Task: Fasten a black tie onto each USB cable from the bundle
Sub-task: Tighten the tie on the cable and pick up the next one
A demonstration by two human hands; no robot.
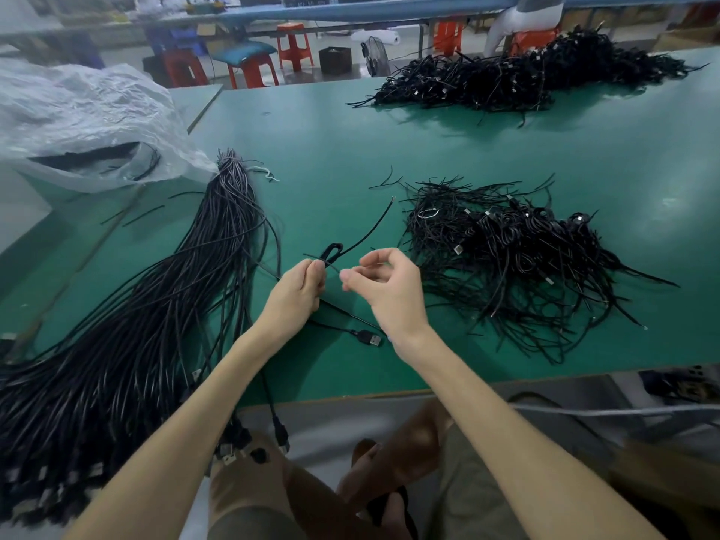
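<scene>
Black USB cable (334, 252) pinched in L hand (298, 294), R hand (385, 284) just beside.

Two hands, the left hand (300, 290) and the right hand (383, 290), are in view. One cable (335, 251) is gripped in the left. On the desk (311, 150) lie one long bundle (156, 305), strands too many to count, two tangled heaps, near (506, 251) and far (506, 79), and one plastic bag (78, 122). Behind stand at least four red stools (294, 46).
</scene>
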